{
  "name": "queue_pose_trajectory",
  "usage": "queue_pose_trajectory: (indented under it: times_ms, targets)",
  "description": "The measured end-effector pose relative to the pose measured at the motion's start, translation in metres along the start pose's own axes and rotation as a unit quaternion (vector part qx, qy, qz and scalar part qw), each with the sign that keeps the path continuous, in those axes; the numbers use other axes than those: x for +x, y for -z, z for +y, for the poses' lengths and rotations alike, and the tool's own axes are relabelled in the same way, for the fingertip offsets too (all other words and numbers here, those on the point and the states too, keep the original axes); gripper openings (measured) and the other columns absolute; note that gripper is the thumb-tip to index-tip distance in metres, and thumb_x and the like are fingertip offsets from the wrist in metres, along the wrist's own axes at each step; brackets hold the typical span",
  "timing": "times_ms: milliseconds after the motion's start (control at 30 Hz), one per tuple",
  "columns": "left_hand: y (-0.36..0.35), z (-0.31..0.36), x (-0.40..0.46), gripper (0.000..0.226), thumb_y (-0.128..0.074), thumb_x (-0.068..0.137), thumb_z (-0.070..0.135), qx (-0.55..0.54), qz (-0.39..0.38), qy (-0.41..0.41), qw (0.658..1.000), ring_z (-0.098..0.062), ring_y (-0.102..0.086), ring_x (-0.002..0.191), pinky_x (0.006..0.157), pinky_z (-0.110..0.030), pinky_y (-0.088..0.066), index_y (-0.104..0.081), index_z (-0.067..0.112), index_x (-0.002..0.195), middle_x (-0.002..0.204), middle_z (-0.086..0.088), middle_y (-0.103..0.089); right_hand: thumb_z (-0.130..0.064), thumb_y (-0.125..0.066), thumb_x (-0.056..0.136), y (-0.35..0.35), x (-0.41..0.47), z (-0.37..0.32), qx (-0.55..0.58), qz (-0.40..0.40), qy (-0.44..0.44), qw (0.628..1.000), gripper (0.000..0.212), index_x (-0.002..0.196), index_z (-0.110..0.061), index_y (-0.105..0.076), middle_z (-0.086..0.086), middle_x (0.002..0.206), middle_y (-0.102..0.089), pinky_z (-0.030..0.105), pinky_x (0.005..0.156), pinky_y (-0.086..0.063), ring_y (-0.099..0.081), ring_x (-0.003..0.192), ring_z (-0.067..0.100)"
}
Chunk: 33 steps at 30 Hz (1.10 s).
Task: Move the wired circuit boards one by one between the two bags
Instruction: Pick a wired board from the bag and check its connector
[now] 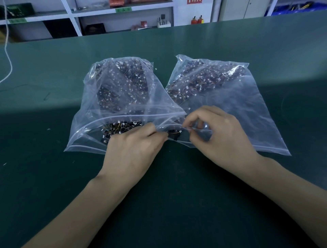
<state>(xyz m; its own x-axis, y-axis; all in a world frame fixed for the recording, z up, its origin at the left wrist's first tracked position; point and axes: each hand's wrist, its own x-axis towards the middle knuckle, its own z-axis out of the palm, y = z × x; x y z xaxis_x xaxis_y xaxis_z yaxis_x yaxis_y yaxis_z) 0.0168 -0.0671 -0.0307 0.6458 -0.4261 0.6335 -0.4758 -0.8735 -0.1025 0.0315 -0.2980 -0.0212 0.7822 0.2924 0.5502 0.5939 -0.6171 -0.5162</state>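
We can read no writing: the red sign [194, 1] and green shelf labels [123, 9] at the back are too blurred. The wired circuit boards [123, 88] are small dark pieces with thin yellow wires and white connectors, heaped inside 2 clear, crinkled zip-lock bags lying side by side on the matte green mat [53, 177]. The left bag [85, 124] gapes open toward us; the right bag [247, 109] lies flatter. Our left hand [134, 148] pinches a dark board [174, 133] at the left bag's mouth. Our right hand [217, 134], close beside it, pinches the right bag's rim.
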Motion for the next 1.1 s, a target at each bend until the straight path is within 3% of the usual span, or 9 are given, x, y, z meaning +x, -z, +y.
queue_pose_trajectory:
  times_ms: [200, 333, 400, 467, 533, 633, 767, 900, 1100]
  targets:
    - [0.002, 0.001, 0.000, 0.006, -0.079, 0.099, 0.031, -0.021, -0.035, -0.017, 0.999, -0.019, -0.069, 0.067, 0.042, -0.033, -0.047, -0.081, 0.027, 0.095, 0.074, 0.006, -0.062, -0.005, -0.069, 0.082, -0.003, -0.001, 0.000, -0.011, -0.017, -0.004, 1.000, 0.024, 0.096, -0.024, -0.072, -0.015, 0.090, -0.064, 0.039, 0.075, -0.053, -0.057, 0.086, 0.009]
    - [0.010, -0.007, 0.000, 0.042, -0.069, 0.104, 0.043, -0.051, 0.007, 0.038, 0.998, -0.015, -0.050, 0.052, 0.045, -0.026, -0.033, -0.052, 0.024, 0.070, 0.063, 0.012, -0.043, -0.004, -0.070, 0.081, -0.004, -0.001, 0.001, -0.013, -0.019, -0.006, 1.000, 0.026, 0.097, -0.024, -0.071, -0.017, 0.093, -0.063, 0.035, 0.076, -0.052, -0.056, 0.086, 0.007]
    - [0.013, -0.016, -0.005, 0.047, -0.057, 0.107, 0.043, -0.032, 0.007, 0.075, 0.997, -0.020, -0.045, 0.047, 0.048, -0.026, -0.029, -0.041, 0.024, 0.067, 0.056, 0.011, -0.039, -0.004, -0.071, 0.081, -0.005, -0.002, 0.001, -0.016, -0.023, -0.007, 1.000, 0.026, 0.097, -0.024, -0.071, -0.017, 0.094, -0.063, 0.032, 0.077, -0.052, -0.056, 0.086, 0.007]
    - [0.016, -0.028, -0.011, 0.048, -0.052, 0.107, 0.041, -0.016, -0.009, 0.116, 0.993, -0.026, -0.046, 0.044, 0.049, -0.028, -0.033, -0.044, 0.020, 0.065, 0.052, 0.009, -0.043, -0.003, -0.072, 0.081, -0.005, -0.002, 0.001, -0.020, -0.025, -0.006, 0.999, 0.027, 0.098, -0.024, -0.071, -0.018, 0.094, -0.062, 0.029, 0.078, -0.050, -0.055, 0.086, 0.006]
    - [0.017, -0.039, -0.014, 0.042, -0.061, 0.105, 0.038, -0.007, -0.022, 0.148, 0.989, -0.027, -0.049, 0.044, 0.049, -0.031, -0.041, -0.053, 0.019, 0.068, 0.050, 0.008, -0.045, -0.004, -0.073, 0.081, -0.005, -0.001, 0.001, -0.024, -0.028, -0.006, 0.999, 0.027, 0.098, -0.024, -0.071, -0.018, 0.094, -0.060, 0.025, 0.080, -0.048, -0.055, 0.086, 0.007]
    - [0.022, -0.046, -0.012, 0.017, -0.079, 0.091, 0.039, -0.007, -0.046, 0.171, 0.984, -0.026, -0.056, 0.051, 0.053, -0.029, -0.042, -0.071, 0.024, 0.089, 0.055, 0.013, -0.048, -0.005, -0.076, 0.081, -0.005, -0.001, -0.001, -0.026, -0.035, -0.006, 0.999, 0.026, 0.098, -0.024, -0.071, -0.017, 0.095, -0.060, 0.026, 0.083, -0.048, -0.057, 0.087, 0.008]
    - [0.024, -0.046, -0.010, 0.015, -0.082, 0.087, 0.041, -0.040, -0.073, 0.147, 0.986, -0.018, -0.048, 0.056, 0.057, -0.032, -0.050, -0.079, 0.032, 0.099, 0.057, 0.023, -0.033, -0.007, -0.078, 0.081, -0.005, -0.002, -0.001, -0.028, -0.035, -0.011, 0.999, 0.025, 0.098, -0.024, -0.071, -0.015, 0.096, -0.062, 0.029, 0.085, -0.050, -0.058, 0.086, 0.011]
    - [0.022, -0.047, -0.012, 0.011, -0.076, 0.092, 0.044, -0.046, -0.068, 0.150, 0.985, -0.017, -0.054, 0.059, 0.058, -0.034, -0.053, -0.079, 0.035, 0.097, 0.061, 0.017, -0.045, -0.010, -0.080, 0.082, -0.006, -0.002, -0.002, -0.028, -0.040, -0.013, 0.999, 0.025, 0.099, -0.025, -0.071, -0.015, 0.096, -0.061, 0.032, 0.084, -0.050, -0.058, 0.087, 0.011]
    - [0.016, -0.050, -0.014, 0.024, -0.064, 0.101, 0.048, -0.056, -0.023, 0.123, 0.991, -0.016, -0.057, 0.060, 0.050, -0.032, -0.048, -0.077, 0.030, 0.092, 0.067, 0.013, -0.055, -0.046, -0.085, 0.079, -0.004, -0.003, -0.003, -0.023, -0.066, -0.010, 0.997, 0.037, 0.107, -0.029, -0.070, -0.016, 0.105, -0.062, 0.030, 0.091, -0.048, -0.056, 0.092, 0.007]
